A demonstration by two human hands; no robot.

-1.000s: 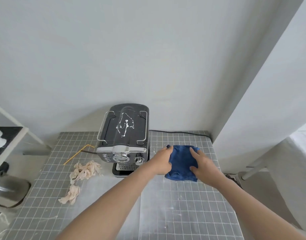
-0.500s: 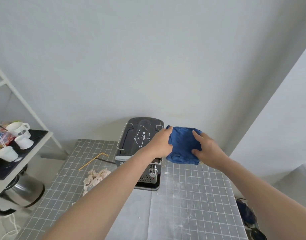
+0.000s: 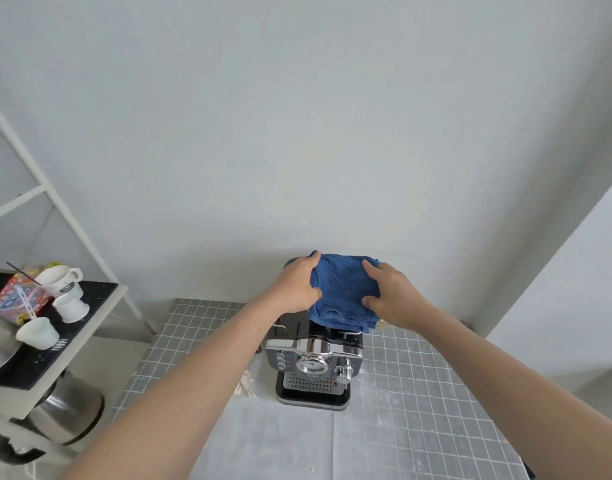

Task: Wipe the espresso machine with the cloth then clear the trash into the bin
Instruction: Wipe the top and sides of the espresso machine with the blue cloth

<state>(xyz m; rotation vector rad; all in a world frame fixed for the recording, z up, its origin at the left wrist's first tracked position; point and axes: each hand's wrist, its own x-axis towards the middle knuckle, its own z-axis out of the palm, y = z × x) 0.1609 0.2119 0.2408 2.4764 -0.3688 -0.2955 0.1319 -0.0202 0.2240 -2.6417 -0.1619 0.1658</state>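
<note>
Cloth (image 3: 342,292) atop espresso machine (image 3: 315,365), both hands gripping

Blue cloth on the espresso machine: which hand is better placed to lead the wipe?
Slight edge to the left hand: it grips the blue cloth over the espresso machine, while the right hand holds its outer edge.

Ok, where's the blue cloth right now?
In the head view, the blue cloth lies on top of the espresso machine, gripped between the left hand and right hand.
</note>
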